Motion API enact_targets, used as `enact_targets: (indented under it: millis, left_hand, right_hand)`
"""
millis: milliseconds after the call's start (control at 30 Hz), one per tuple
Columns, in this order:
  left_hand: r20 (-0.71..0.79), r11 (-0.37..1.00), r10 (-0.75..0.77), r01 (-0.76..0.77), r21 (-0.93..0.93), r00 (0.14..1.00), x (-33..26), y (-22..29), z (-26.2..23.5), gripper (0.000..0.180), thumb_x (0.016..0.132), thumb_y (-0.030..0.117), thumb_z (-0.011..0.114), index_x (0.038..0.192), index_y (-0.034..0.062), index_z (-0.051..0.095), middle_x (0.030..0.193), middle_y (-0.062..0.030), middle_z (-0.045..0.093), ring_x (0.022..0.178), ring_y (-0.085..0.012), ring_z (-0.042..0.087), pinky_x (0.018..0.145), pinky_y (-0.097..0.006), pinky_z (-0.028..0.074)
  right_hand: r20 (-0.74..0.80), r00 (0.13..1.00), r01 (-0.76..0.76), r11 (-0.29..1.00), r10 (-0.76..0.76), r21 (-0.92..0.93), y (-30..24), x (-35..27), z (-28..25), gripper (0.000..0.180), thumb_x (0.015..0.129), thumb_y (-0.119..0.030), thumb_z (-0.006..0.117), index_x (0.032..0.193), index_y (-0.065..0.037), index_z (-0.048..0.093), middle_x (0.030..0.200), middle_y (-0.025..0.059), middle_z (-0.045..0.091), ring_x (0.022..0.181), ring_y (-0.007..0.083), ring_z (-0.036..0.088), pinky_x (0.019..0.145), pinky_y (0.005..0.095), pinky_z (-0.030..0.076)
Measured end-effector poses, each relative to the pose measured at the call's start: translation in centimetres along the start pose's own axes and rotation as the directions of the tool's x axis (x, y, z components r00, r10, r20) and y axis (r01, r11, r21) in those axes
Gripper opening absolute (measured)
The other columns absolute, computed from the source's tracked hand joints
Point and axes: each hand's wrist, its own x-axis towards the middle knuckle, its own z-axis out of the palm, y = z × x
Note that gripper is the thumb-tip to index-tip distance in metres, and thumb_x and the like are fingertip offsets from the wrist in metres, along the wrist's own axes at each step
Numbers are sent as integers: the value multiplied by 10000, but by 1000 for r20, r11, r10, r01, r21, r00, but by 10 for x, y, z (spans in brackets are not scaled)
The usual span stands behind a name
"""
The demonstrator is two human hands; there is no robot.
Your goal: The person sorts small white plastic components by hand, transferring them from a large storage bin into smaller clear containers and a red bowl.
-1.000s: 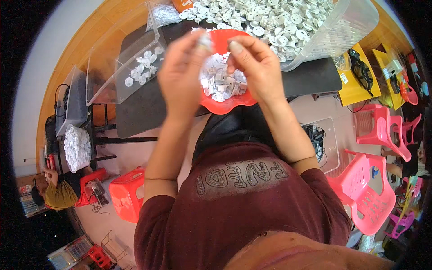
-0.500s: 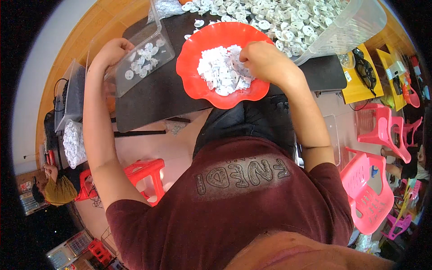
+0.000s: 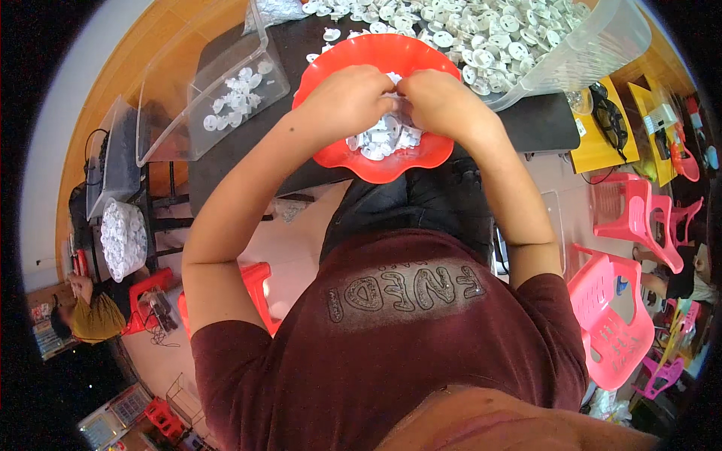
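Both hands are now met over the red scalloped bowl [image 3: 380, 161], which sits at the near edge of the dark table [image 3: 226, 161] just above the lap. The left hand [image 3: 347, 98], which half a second ago was stretched out to the clear plastic bin [image 3: 214, 94] at the left, has been brought back to the bowl; the right hand [image 3: 445, 104], then dipped alone into the bowl's heap, has been raised to meet it. The fingertips of both are pinched narrow and pressed together around a small white piece [image 3: 392, 79], held between them directly above the heap of small white plastic parts [image 3: 382, 137]; how the piece is gripped underneath cannot be told, the knuckles being in the way. The pose matches that of a second ago, so one round appears to have been closed: a finished piece was likely dropped in the bin and a fresh one picked up, and the joining of parts is judged to be under way again. To the left, the clear plastic bin is seen tilted, with only a thin scatter of white round pieces [image 3: 235, 101] on its floor, well short of full. Beyond the bowl, a large clear container [image 3: 594, 41] is seen lying across the table's far edge, spilling a broad mass of white discs [image 3: 481, 30]. Further off to the right, pink plastic chairs [image 3: 613, 308] are noted.
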Motion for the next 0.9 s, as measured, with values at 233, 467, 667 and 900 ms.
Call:
enact_targets:
  millis: [233,467,667,900]
  left_hand:
    - [262,989,-139,145,-3,955,6,-7,6,291,772,161,689,1008,-7,662,942,-187,669,910,-345,636,808,-425,493]
    - [231,938,-274,312,-149,934,1,3,4,319,739,89,712,1043,1,662,921,-154,678,889,-261,655,772,-359,510]
    - [73,739,-362,334,-585,929,-14,3,-1,364,811,50,698,1162,2,614,1050,-66,666,961,-156,626,826,-295,516]
    - [-9,424,-377,164,-891,926,-27,24,-1,379,851,-3,660,1217,-18,561,1100,-97,643,1033,-170,612,867,-296,517]
  right_hand:
    - [-17,999,42,999,-41,5,-2,-1,-3,140,750,-49,598,850,11,675,809,221,655,817,381,646,724,473,509]
    - [-220,974,-13,976,62,218,2,-5,-6,191,767,-77,598,927,-6,674,838,227,659,799,372,649,724,445,512]
    - [-256,936,-11,750,240,661,-6,-24,-21,165,843,-94,589,967,-24,672,805,167,678,694,250,676,645,364,535]
    - [-305,897,124,480,321,869,-8,-29,-12,154,891,-51,575,1022,-25,651,757,64,654,644,132,635,585,281,516]
